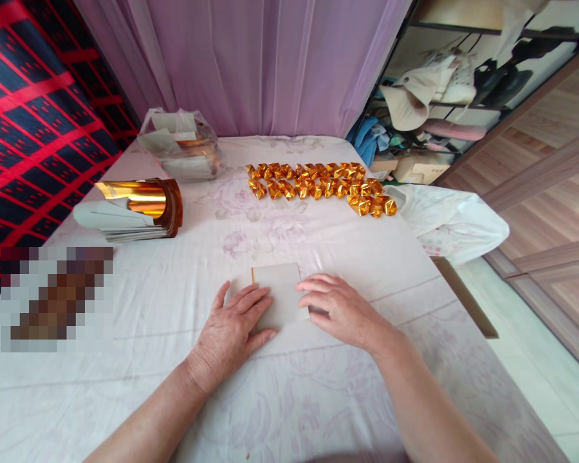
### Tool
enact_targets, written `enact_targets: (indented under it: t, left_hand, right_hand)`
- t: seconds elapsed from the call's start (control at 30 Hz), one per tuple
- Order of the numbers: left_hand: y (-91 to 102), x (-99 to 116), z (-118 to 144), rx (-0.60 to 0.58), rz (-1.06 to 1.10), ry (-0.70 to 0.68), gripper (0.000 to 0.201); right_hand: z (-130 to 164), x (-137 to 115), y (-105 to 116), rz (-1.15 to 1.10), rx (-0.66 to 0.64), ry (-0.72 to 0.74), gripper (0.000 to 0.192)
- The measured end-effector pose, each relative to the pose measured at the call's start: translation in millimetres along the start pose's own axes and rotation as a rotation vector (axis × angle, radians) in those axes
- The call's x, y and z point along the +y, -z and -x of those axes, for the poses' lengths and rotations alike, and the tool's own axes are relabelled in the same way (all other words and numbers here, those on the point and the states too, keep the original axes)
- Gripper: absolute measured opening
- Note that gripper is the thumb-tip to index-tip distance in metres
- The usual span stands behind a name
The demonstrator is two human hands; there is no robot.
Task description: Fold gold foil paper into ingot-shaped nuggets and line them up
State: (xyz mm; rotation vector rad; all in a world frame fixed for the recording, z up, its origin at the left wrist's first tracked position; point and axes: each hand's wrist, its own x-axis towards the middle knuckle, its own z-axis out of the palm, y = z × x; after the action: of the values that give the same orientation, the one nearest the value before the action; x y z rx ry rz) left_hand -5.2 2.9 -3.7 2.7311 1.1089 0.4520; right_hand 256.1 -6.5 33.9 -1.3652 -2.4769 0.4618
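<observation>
A small folded sheet of paper (280, 289), pale on top with a thin gold edge at its left side, lies flat on the table near me. My left hand (234, 325) rests palm down on its lower left part, fingers pressing it. My right hand (340, 307) lies palm down at its right edge, fingertips touching the paper. Neither hand has the sheet lifted. Farther back, several folded gold paper ingots (318, 183) lie in rows.
A stack of curled gold foil sheets (135, 209) sits at the left. A clear plastic bag (181, 145) with more paper stands at the back left. The table wears a floral cloth (174, 386). A white bag (451, 222) hangs off the right edge.
</observation>
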Motion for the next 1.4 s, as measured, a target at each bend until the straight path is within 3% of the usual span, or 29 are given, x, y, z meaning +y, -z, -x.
enact_targets:
  t: [0.17, 0.63, 1.0, 1.23, 1.4]
  left_hand:
    - [-1.3, 1, 0, 0.032, 0.018, 0.000, 0.048]
    - [3.0, -2, -4, 0.073, 0.170, 0.047, 0.017]
    - [0.7, -2, -12, 0.185, 0.173, 0.107, 0.024]
    - [0.1, 0, -11, 0.179, 0.053, 0.048, 0.041]
    - [0.4, 2, -11, 0.163, -0.060, 0.019, 0.042]
  right_hand:
    - [0, 2, -1, -0.026, 0.008, -0.008, 0.014]
    - [-1, 4, -6, -0.093, 0.095, -0.031, 0.015]
    - [-8, 9, -23, -0.148, 0.281, -0.064, 0.012]
    - [-13, 5, -29, -0.099, 0.366, -0.100, 0.015]
    - [-15, 5, -32, -0.080, 0.400, -0.129, 0.017]
